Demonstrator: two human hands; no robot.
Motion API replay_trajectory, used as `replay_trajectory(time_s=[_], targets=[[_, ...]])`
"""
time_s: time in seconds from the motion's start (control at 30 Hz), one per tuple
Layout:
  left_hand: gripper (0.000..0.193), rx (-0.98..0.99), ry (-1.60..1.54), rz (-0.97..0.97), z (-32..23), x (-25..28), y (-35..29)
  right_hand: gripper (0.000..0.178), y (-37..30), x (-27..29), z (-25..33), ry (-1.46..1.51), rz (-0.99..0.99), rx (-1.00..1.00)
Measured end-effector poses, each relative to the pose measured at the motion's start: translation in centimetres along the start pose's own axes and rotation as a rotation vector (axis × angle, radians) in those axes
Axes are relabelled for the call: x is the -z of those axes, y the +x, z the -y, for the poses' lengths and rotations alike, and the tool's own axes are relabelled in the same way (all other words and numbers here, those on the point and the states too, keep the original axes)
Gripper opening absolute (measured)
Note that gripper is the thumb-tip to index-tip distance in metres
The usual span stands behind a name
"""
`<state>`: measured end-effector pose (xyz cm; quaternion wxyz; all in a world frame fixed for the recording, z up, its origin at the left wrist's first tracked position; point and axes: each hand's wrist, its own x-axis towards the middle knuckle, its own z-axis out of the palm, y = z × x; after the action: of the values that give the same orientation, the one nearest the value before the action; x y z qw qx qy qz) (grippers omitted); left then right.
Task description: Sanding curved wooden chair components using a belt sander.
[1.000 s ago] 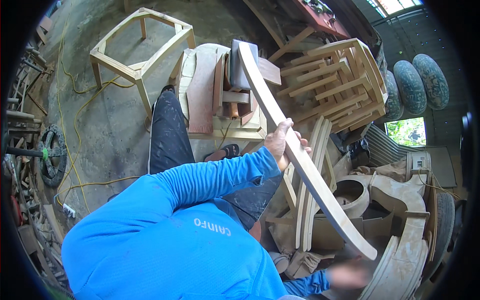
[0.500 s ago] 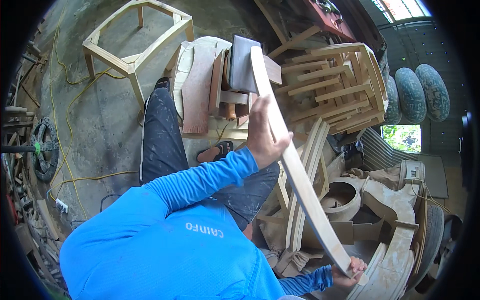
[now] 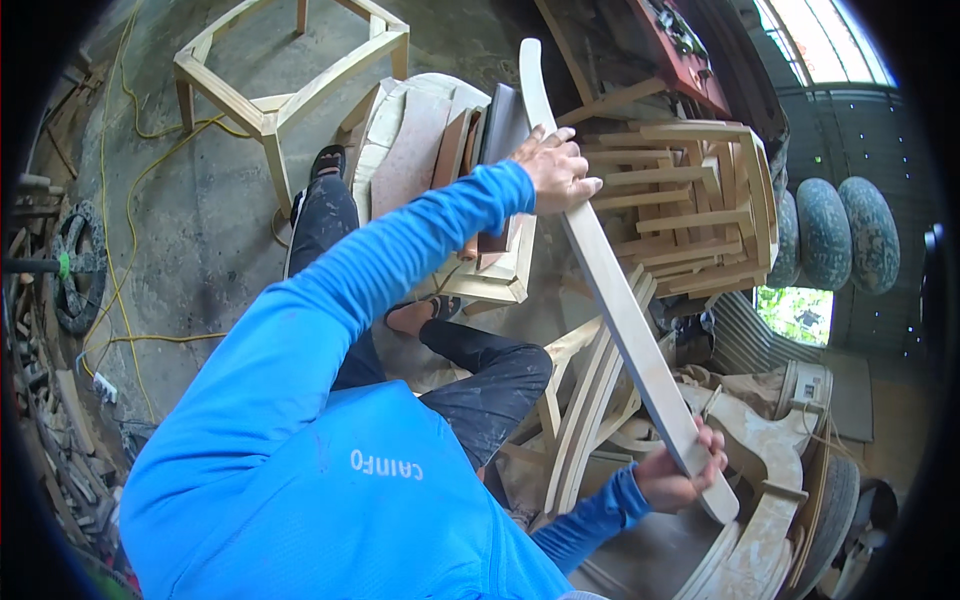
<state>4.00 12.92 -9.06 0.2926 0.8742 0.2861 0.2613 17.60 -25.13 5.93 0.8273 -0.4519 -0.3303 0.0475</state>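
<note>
A long, gently curved wooden slat (image 3: 625, 315) slants across the view from the upper middle to the lower right. My left hand (image 3: 553, 172) grips it near its far part, fingers over the wood and thumb toward the right. Close to the near end, my right hand (image 3: 682, 474) is closed around the slat. Just left of the slat's far part stands a dark grey flat panel (image 3: 505, 125), seen nearly edge-on and partly hidden by my left hand and sleeve. It is set in a wooden stand (image 3: 500, 287) with reddish boards (image 3: 405, 140) beside it.
A pale wooden frame (image 3: 268, 122) with legs stands at far left. Stacked chair frames (image 3: 690, 205) fill the right, with curved slats (image 3: 590, 410) leaning below them. Shaped wooden parts (image 3: 765, 440) lie at lower right. Yellow cable (image 3: 130, 265) runs over the concrete floor.
The slat has shifted up and rightward, off the face of the grey panel. My left hand has moved up and right, and my right hand up with the near end. My view has shifted slightly.
</note>
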Motion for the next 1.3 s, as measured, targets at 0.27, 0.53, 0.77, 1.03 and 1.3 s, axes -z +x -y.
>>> replay_trajectory(time_s=[0.27,0.53,0.77,1.03,1.3], targets=[[0.066,0.085,-0.007,0.071,3.3,0.8,2.5,0.035,1.3,-11.7,-18.1,-0.180,0.262,-0.052],[0.069,0.137,-0.078,0.005,6.0,1.4,2.3,0.034,0.7,-19.8,-33.7,-0.212,0.508,0.068],[0.081,-0.116,0.081,0.046,5.2,2.3,0.6,0.036,-0.2,-16.3,-25.3,-0.396,0.536,0.034],[0.076,-0.560,-0.023,0.045,-7.3,0.5,-5.5,0.052,-0.8,2.7,6.5,-0.697,0.566,-0.037],[0.067,-0.602,-0.284,-0.246,-17.6,-1.6,-12.4,0.036,-1.8,4.1,19.8,-0.706,0.769,0.093]])
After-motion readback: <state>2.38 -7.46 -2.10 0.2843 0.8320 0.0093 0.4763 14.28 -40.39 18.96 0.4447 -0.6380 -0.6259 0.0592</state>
